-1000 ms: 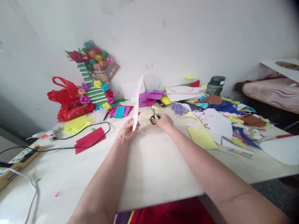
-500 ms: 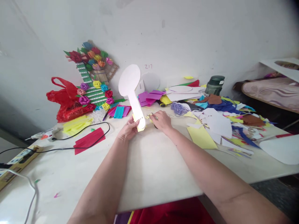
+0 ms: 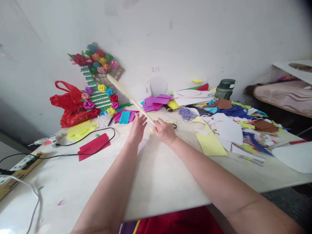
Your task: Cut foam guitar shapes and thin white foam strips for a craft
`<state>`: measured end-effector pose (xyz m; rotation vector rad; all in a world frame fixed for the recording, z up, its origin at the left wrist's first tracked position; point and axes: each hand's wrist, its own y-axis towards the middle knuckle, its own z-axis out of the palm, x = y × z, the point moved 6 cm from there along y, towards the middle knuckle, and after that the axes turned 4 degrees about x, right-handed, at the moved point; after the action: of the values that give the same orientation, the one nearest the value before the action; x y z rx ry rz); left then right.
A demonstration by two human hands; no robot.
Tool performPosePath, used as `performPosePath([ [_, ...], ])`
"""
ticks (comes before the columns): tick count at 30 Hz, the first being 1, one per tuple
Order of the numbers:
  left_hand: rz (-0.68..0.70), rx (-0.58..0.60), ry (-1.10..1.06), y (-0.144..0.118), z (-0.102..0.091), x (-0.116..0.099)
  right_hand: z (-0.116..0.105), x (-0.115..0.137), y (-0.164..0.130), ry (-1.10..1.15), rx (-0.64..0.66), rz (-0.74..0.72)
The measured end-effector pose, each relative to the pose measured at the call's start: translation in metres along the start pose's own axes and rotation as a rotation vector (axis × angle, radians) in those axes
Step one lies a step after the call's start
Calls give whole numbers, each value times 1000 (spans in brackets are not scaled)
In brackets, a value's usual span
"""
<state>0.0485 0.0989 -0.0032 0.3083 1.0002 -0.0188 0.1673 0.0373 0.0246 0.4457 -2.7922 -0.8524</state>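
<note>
Cutout [image 3: 126,96] is tilting edge-on above the surface [image 3: 156,175], pinched at its near end in my right hand [image 3: 164,131]; my left hand [image 3: 136,129] is hovering open beside it. I'm gripping lightly, avoiding creases.

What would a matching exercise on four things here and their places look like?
Things:
1. Red bag
2. Green jar
3. Cutout
4. Scissors

Places:
a. on the table just behind the right hand
b. far side of the table, right of centre, near the wall
c. left of the paper flowers
d. held edge-on in the right hand, slanting up to the left

Pairs: 1-c, 2-b, 3-d, 4-a
</note>
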Motion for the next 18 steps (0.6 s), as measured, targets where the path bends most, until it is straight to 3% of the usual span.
performPosePath([
  [3,4,26,-71,3,4,-4,-3,13,-4,-127,2,-141],
  [7,26,8,-155,4,-4,-3,1,25,-8,-196,-23,-250],
  [13,42,-37,-282,5,-13,-1,5,30,-11,-174,-23,-285],
  [18,65,-90,-184,1,-18,-3,6,32,-14,-69,12,-297],
])
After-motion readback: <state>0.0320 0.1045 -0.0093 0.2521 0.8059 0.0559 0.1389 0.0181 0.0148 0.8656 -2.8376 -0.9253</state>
